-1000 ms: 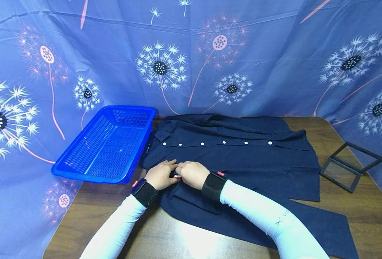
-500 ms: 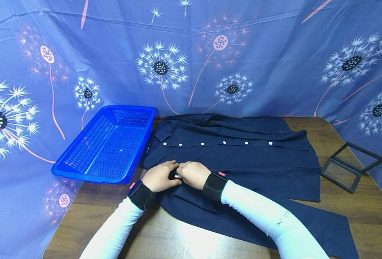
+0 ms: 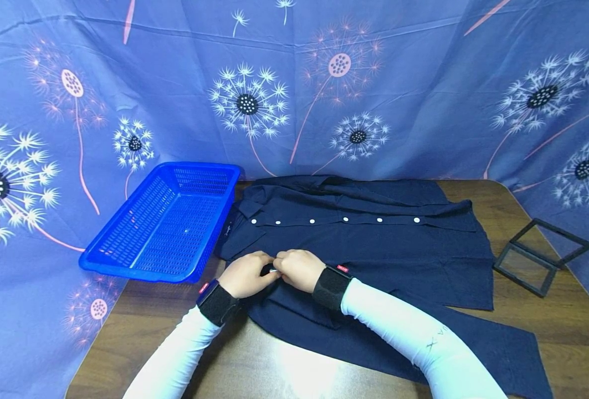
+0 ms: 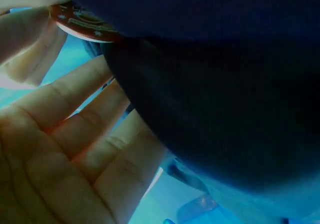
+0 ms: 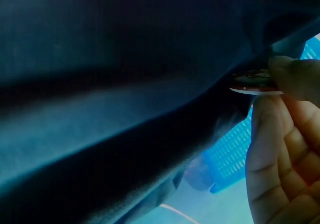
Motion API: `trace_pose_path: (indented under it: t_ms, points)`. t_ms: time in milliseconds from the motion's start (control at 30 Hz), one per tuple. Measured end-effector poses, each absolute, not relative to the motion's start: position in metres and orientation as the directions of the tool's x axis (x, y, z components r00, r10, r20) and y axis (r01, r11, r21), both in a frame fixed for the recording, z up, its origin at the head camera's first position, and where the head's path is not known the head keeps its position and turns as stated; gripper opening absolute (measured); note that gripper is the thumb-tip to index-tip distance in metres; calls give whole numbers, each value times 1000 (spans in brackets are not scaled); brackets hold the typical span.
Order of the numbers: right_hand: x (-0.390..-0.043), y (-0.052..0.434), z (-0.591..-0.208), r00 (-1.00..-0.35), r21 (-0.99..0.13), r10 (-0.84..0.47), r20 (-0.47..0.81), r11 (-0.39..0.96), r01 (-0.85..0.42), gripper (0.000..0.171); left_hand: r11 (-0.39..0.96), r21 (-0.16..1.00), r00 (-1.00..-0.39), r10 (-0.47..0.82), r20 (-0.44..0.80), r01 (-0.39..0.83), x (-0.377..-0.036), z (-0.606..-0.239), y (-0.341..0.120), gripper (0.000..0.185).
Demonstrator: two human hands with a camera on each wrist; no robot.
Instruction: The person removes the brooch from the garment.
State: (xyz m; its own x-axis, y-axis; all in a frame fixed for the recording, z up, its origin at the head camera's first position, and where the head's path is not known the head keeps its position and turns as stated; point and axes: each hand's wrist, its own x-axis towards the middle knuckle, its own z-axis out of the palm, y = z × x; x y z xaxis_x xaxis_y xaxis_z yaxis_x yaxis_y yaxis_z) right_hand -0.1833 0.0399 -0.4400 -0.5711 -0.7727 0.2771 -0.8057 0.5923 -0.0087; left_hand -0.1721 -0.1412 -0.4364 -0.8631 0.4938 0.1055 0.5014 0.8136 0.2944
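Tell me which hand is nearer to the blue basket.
Left. The left hand is to the right of the blue basket, by its near end; the right hand is farther right, beyond the left hand.

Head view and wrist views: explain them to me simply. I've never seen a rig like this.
There is no machine here, only a person working bare-handed. The head view comes from a camera worn on the head, looking forward and down. The two dark close-ups come from cameras worn on the wrists, each looking at the work there. On the table lies a dark shirt with white buttons. A blue basket stands to its left, and an open black frame sits to its right. The right hand pinches a small disc, reddish with a pale rim, at the shirt. The left hand is close beside it, its fingers fairly straight against the shirt. Whether the disc is fastened to anything is hidden.
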Motion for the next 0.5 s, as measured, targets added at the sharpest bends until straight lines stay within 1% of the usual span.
trace_pose_path:
  t_ms: [133,333,400,500]
  points:
    - [-183,40,-440,-578,-16,-773,263,595,-803,13,808,289,-856,504,112,514,-171,-437,-141,30]
    - [-184,40,-440,-583,-25,-774,248,597,-802,13,807,275,-852,512,113,522,-170,-437,-141,30]
    - [-184,41,-440,-583,-41,-775,246,593,-804,14,806,274,-850,516,108,524,-169,-437,-141,30]
    - [-185,42,-438,-586,-98,-774,241,581,-808,16,805,275,-848,520,100,526,-169,-437,-141,29]
